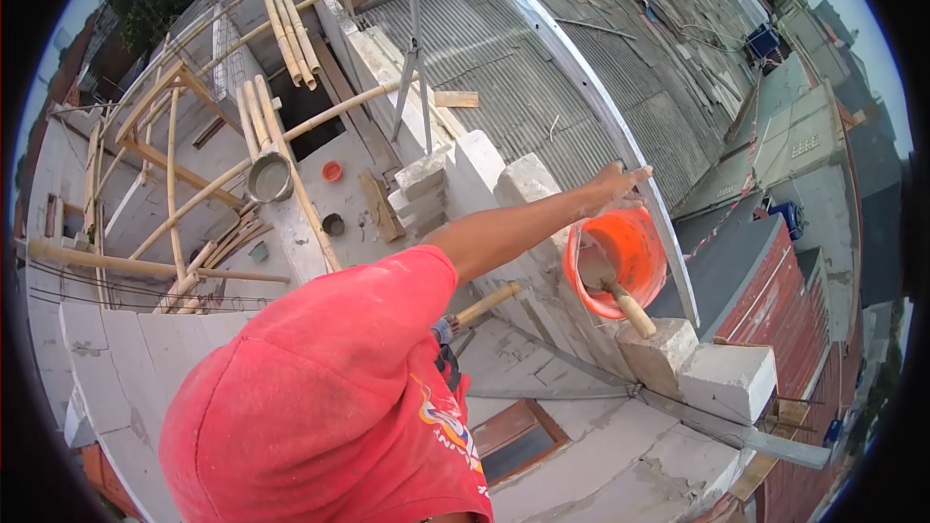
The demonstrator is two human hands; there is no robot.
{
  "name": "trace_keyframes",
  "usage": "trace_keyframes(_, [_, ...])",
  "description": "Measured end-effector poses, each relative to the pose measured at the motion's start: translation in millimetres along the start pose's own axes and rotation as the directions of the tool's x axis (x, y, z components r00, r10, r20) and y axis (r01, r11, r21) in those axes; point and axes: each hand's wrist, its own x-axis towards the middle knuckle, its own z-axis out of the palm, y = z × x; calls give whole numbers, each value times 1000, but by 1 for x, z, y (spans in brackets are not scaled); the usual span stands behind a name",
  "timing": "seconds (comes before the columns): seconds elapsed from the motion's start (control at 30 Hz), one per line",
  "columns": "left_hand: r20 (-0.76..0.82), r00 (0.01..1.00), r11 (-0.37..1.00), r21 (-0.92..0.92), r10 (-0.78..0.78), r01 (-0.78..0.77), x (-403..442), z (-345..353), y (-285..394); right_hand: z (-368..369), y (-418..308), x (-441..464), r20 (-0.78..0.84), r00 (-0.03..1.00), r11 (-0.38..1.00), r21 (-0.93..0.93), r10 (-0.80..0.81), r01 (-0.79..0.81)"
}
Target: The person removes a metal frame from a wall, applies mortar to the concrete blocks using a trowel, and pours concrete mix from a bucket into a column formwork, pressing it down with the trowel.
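Note:
My left arm reaches right from a red sleeve. My left hand (616, 188) is closed at the edge of a long, pale metal straightedge (603, 102), which looks curved through the lens. Just below the hand, an orange bucket (641, 250) stands tilted by the top of the block wall. Grey mortar (597, 263) lies inside it. A trowel (632, 310) rests in the bucket, its wooden handle sticking out over the rim. Beside the bucket are light blocks (727, 378) on the wall. My right hand is out of view.
Bamboo poles (300, 131) form scaffolding at left. A round pan of mortar (270, 177) and a small orange container (332, 171) sit lower down. Beyond the wall are corrugated roofs (504, 77). A wooden-framed opening (554, 429) lies below me.

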Motion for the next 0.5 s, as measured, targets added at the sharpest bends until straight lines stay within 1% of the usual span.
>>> trace_keyframes(0.1, [69, 996, 998, -41, 49, -46, 6, -4, 3, 0, 0, 2, 2, 1000, 1000, -16, -1, 1])
trace_keyframes(0.2, [50, 995, 988, -128, 92, -84, 18, -15, -7, -7, 9, -4, -4, 1000, 1000, -24, 16, -16])
trace_keyframes(0.27, [6, 1000, 996, -87, 31, -30, 29, -26, -16, -12, 18, -6, 1, 1000, 999, -14, 28, -28])
trace_keyframes(0.33, [-42, 997, 996, -72, 57, -60, 39, -38, -26, -23, 29, -11, 1, 999, 999, -13, 40, -40])
trace_keyframes(0.4, [-77, 995, 998, -12, 65, -67, 31, -38, -18, -28, 34, -14, -1, 999, 999, -8, 53, -53])
trace_keyframes(0.5, [-74, 997, 999, 8, -34, 35, 32, -35, -14, -32, 37, -17, -8, 998, 998, -9, 61, -61])
